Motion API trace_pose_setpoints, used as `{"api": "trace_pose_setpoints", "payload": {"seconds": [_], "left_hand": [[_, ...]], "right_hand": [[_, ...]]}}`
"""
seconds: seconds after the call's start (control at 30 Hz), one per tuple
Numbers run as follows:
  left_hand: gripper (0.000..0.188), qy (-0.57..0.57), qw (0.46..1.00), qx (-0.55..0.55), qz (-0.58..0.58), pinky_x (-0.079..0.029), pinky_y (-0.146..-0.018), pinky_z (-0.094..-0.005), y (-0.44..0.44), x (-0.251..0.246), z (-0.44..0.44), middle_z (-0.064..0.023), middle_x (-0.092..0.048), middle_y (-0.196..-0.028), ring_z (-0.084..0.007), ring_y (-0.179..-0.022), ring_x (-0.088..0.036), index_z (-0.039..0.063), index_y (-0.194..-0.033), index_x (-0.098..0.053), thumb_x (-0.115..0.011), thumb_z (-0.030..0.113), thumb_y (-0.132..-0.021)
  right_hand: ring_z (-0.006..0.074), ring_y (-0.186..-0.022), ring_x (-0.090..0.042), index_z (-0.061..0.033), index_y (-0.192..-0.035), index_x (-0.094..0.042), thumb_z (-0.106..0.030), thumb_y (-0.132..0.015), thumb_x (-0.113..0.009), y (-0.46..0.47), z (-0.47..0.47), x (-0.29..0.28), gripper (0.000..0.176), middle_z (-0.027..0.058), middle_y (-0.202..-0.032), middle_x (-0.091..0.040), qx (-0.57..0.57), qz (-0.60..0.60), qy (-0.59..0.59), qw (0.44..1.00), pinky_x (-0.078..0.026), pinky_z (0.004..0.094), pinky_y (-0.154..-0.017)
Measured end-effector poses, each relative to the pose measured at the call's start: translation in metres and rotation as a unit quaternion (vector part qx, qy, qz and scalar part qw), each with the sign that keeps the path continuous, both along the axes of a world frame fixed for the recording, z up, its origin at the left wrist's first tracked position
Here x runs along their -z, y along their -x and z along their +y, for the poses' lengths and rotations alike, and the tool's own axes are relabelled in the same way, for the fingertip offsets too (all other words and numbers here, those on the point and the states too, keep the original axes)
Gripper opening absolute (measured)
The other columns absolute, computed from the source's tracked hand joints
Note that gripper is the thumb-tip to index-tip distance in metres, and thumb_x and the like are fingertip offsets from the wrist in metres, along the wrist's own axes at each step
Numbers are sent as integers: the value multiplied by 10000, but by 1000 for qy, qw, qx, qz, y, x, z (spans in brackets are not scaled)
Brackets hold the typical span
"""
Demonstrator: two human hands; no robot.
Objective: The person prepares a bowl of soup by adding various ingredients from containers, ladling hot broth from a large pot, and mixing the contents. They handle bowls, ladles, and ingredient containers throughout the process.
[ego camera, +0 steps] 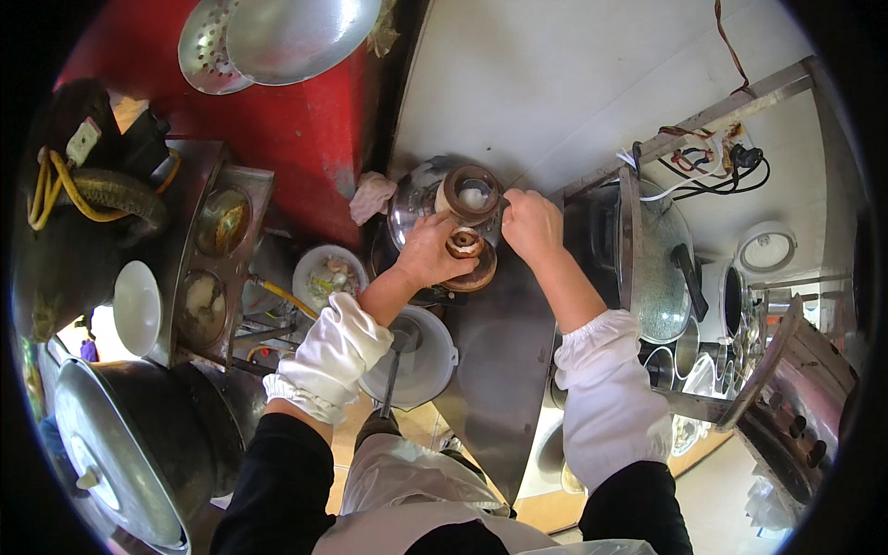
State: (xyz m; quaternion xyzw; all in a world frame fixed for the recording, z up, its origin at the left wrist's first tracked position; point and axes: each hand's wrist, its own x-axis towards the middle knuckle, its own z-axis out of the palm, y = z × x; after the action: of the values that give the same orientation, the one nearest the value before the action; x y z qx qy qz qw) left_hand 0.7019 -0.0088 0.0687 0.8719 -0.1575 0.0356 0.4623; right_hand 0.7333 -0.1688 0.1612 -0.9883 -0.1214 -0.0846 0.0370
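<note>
My left hand (438, 251) grips a small brown ceramic lid (465, 242) with a pale ring, held above a round brown board or dish (473, 276). Beyond it stands a small brown earthenware pot (456, 201), uncovered, with something white (474, 198) inside. My right hand (533, 225) is closed beside the pot's right side, on what seems a thin dark handle that is mostly hidden by the fingers. A shiny metal pot or lid (409, 201) lies behind and left of the earthenware pot.
A white bucket (438, 361) with a ladle stands below my left forearm, near a bowl of scraps (301, 276). At left are a large lidded pot (118, 444) and a metal rack (232, 270). On the right stand a glass-lidded pan (655, 277) and a metal frame (628, 243) with cables.
</note>
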Motion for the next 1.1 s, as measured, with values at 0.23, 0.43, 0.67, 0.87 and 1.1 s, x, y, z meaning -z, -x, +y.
{"api": "trace_pose_setpoints", "payload": {"seconds": [0.23,0.43,0.67,0.87,1.1], "left_hand": [[573,-15,1000,6,1,-358,-933,-387,0,-3,2,-213,-510,-1177,-324,-1064,-494,7,-992,-602,-730,342,-547],[588,-4,1000,6,20,-353,-945,-384,2,-7,4,-211,-497,-1199,-345,-1063,-492,-19,-989,-594,-724,346,-547],[577,-11,1000,-5,7,-352,-945,-384,-2,0,4,-215,-504,-1189,-338,-1070,-492,-18,-978,-597,-724,349,-551],[567,-7,1000,-2,15,-359,-937,-377,0,-5,2,-221,-507,-1179,-338,-1063,-496,-23,-966,-595,-724,352,-560],[581,3,1000,6,20,-362,-934,-378,-1,-6,5,-227,-504,-1178,-350,-1050,-498,-44,-974,-581,-724,347,-568]], "right_hand": [[301,-835,-532,-84,-926,-628,-14,-687,-546,-9,7,-7,263,123,-823,-525,-101,-77,68,990,-470,389,-700],[311,-802,-542,-104,-937,-633,-26,-694,-538,-13,-10,1,272,131,-795,-535,-92,-43,85,991,-469,401,-699],[361,-795,-590,-25,-754,-632,-127,-668,-514,-47,-6,-1,178,221,-807,-607,21,139,-10,990,-465,437,-707],[369,-811,-585,-31,-785,-646,-147,-706,-481,-70,-23,16,217,195,-830,-619,190,239,-178,936,-461,438,-710],[338,-776,-580,-82,-878,-642,-90,-729,-525,-16,-12,-3,191,149,-794,-609,35,19,-122,992,-466,412,-682]]}}
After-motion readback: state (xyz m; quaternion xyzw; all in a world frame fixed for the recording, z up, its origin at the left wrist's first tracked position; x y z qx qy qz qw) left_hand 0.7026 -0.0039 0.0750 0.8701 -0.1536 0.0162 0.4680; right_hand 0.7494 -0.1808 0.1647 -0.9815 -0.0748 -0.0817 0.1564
